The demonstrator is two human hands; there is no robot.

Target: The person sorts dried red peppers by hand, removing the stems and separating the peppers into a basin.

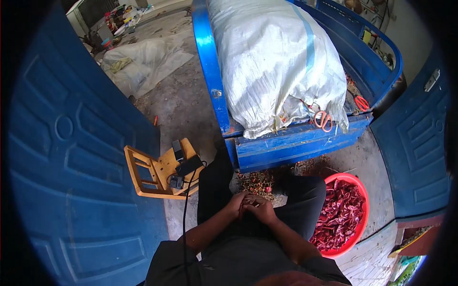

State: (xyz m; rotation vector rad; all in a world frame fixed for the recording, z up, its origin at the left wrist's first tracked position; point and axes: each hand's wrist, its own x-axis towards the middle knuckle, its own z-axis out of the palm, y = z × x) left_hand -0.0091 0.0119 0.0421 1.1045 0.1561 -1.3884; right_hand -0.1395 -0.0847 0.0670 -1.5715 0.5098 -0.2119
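Observation:
My left hand (237,204) and my right hand (261,208) meet in front of me, over my lap between my dark-clothed legs. The fingers of both are curled and touch each other; whether anything small lies between them is too small to tell. Beyond my knees a large white woven sack (281,62) lies in a blue metal cart bed (300,148). Pink-handled scissors (323,121) rest at the sack's near edge, and red-handled scissors (361,103) lie in the bed to its right. Beside my right leg stands a red basin (366,200) filled with dried red chilies (339,214).
A small wooden chair (164,164) at the left holds black devices (188,165) with a cable. Blue doors (71,143) stand on both sides. Chili scraps (257,183) litter the floor below the cart. Plastic sheeting (143,62) lies at the back left.

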